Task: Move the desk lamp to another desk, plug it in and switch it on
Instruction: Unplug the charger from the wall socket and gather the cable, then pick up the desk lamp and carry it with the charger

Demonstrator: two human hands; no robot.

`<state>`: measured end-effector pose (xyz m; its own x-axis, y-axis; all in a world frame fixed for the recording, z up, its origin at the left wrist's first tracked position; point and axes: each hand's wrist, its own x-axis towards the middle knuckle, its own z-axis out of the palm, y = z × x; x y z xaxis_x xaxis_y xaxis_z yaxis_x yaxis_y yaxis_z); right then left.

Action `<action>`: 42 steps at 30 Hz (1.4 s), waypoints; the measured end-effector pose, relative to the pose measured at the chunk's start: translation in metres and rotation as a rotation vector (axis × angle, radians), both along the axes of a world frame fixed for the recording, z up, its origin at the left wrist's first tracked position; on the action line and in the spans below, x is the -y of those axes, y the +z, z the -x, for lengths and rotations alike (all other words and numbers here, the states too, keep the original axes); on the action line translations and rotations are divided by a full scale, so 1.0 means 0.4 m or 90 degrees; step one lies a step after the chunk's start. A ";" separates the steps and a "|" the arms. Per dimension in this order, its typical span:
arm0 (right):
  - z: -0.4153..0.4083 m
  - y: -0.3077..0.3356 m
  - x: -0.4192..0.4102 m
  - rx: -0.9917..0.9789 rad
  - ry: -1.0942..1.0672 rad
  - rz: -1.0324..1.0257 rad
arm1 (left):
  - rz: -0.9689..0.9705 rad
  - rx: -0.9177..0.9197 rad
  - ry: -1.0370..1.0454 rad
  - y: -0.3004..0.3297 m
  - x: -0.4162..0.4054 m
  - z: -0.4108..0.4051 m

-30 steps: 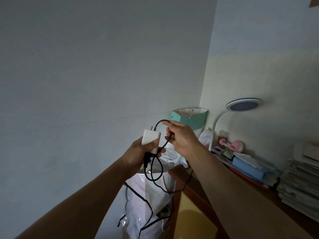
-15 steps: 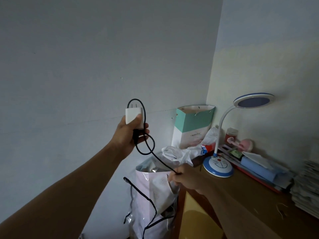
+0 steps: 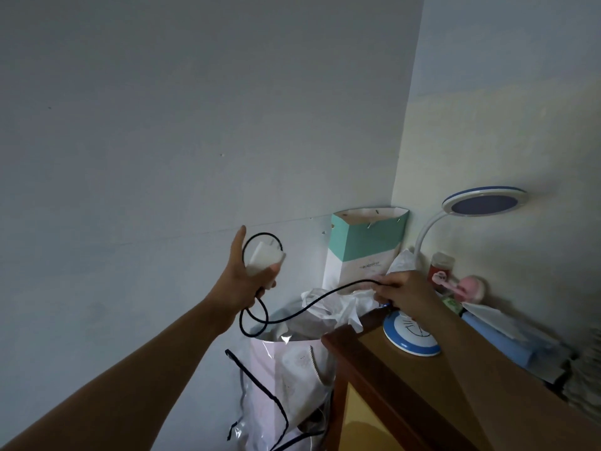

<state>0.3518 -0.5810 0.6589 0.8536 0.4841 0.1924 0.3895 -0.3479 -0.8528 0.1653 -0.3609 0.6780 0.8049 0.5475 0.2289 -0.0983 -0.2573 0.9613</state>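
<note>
A white desk lamp with a round blue-rimmed head (image 3: 484, 202), a curved white neck and a round blue-and-white base (image 3: 410, 340) stands on the brown wooden desk (image 3: 393, 379), unlit. My left hand (image 3: 244, 274) is raised before the wall, shut on a white plug adapter (image 3: 264, 257). A black cable (image 3: 312, 304) loops from the adapter and runs right to my right hand (image 3: 402, 291), which pinches its far end just above the lamp base. The cable's tip is hidden by my fingers.
A teal-and-white paper bag (image 3: 364, 249) leans in the wall corner. A clear plastic bag (image 3: 286, 379) full of paper stands left of the desk edge. Behind the lamp lie a red jar (image 3: 439, 267), a pink item (image 3: 468, 288), blue folders (image 3: 507, 340) and stacked papers.
My right hand slid along the cable, away from my left hand, down and right to the lamp base. My left hand moved left and upward with the adapter. The view shifted left, showing more desk.
</note>
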 end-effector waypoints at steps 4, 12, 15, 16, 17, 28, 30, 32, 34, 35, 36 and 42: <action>-0.036 0.025 -0.021 -0.043 -0.074 -0.096 | 0.000 -0.048 -0.063 -0.002 0.063 -0.073; -0.087 0.074 -0.032 -0.142 -0.047 -0.207 | 0.047 -0.068 -0.046 -0.016 0.158 -0.238; -0.098 0.091 -0.035 -0.150 -0.034 -0.219 | 0.057 -0.063 -0.058 -0.023 0.173 -0.293; -0.101 0.095 -0.038 -0.164 -0.027 -0.232 | 0.065 -0.057 -0.067 -0.027 0.175 -0.309; -0.105 0.098 -0.041 -0.180 -0.021 -0.244 | 0.072 -0.051 -0.080 -0.029 0.177 -0.326; -0.192 0.132 -0.103 -0.209 -0.008 -0.298 | 0.103 -0.031 -0.226 -0.064 0.141 -0.498; -0.225 0.142 -0.123 -0.186 -0.027 -0.288 | 0.126 -0.024 -0.253 -0.075 0.114 -0.544; -0.243 0.155 -0.130 -0.186 -0.033 -0.279 | 0.146 -0.011 -0.276 -0.074 0.098 -0.566; -0.269 0.161 -0.149 -0.192 -0.039 -0.294 | 0.154 -0.002 -0.302 -0.068 0.072 -0.600; -0.278 0.166 -0.158 -0.193 -0.042 -0.302 | 0.154 -0.001 -0.315 -0.065 0.059 -0.617; -0.289 0.170 -0.168 -0.192 -0.049 -0.307 | 0.160 -0.001 -0.329 -0.064 0.045 -0.638; -0.344 0.185 -0.206 -0.154 -0.117 -0.338 | 0.185 -0.019 -0.432 -0.080 0.000 -0.721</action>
